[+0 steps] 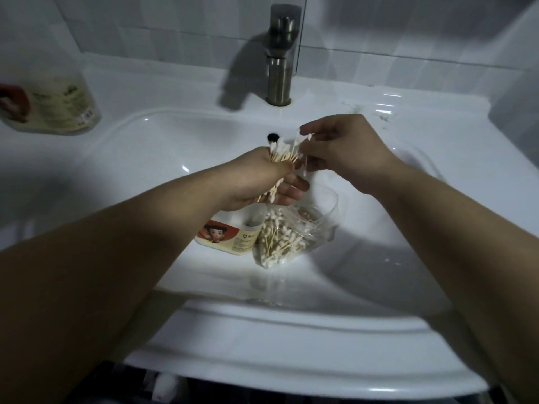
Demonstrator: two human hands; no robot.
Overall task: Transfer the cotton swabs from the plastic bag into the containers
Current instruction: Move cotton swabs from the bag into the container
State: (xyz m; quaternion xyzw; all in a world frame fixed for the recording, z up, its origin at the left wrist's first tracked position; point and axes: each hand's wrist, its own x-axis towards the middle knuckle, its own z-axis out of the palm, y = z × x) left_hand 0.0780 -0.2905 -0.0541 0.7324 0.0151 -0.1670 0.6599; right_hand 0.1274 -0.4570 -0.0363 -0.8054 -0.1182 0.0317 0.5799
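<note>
My left hand [262, 179] grips a bundle of cotton swabs [281, 154] with wooden sticks, held over the white sink basin [163, 158]. Just to its right, my right hand [338, 147] pinches a few swabs at the top of that bundle. Below both hands a clear plastic bag [287, 237] lies in the basin with many swabs inside. A container [230, 234] with a red cartoon label lies next to the bag on its left, partly hidden under my left hand. A second labelled container [55, 106] stands on the sink's rim at the far left.
A metal faucet [280, 53] rises at the back of the sink, in front of a grey tiled wall. The dark drain hole [272, 137] shows just beyond my left hand. The sink's front rim [291, 330] curves across near me.
</note>
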